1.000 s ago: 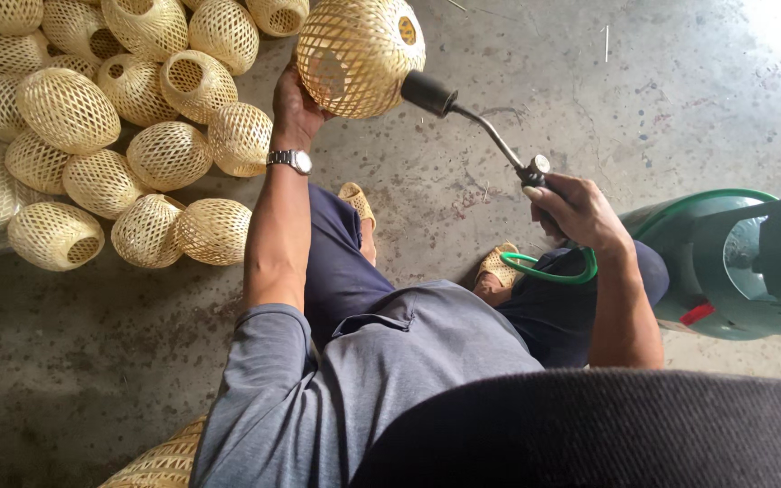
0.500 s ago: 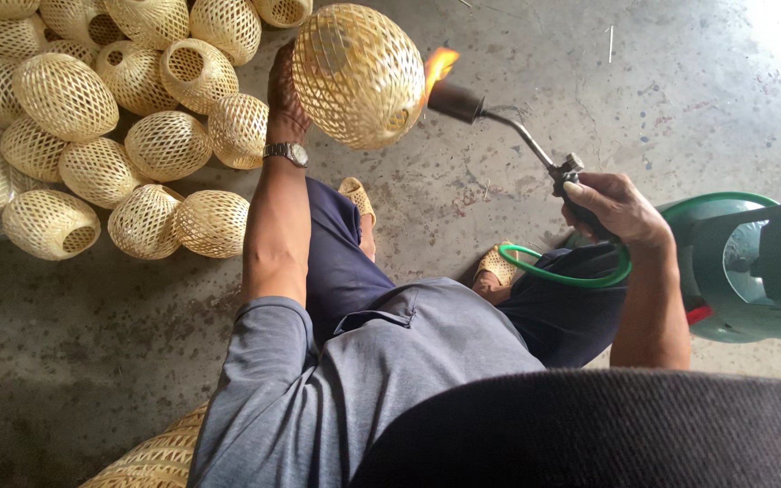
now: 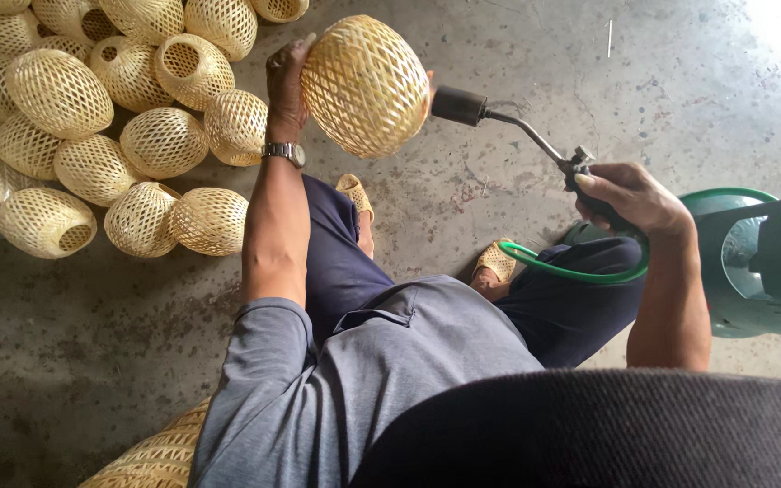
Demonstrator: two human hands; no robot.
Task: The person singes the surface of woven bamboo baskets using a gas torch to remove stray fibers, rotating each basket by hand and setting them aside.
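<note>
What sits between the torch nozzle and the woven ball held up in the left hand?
Nothing solid: in the head view the torch nozzle points at the woven ball across a narrow gap, with only bare concrete floor behind it.

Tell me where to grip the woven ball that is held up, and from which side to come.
Grip the woven ball by its left end, as the left hand does, probably fingers hooked at the rim of an end opening like the ones on the balls in the pile. Come from the left: the torch in the right hand points at its right side.
</note>
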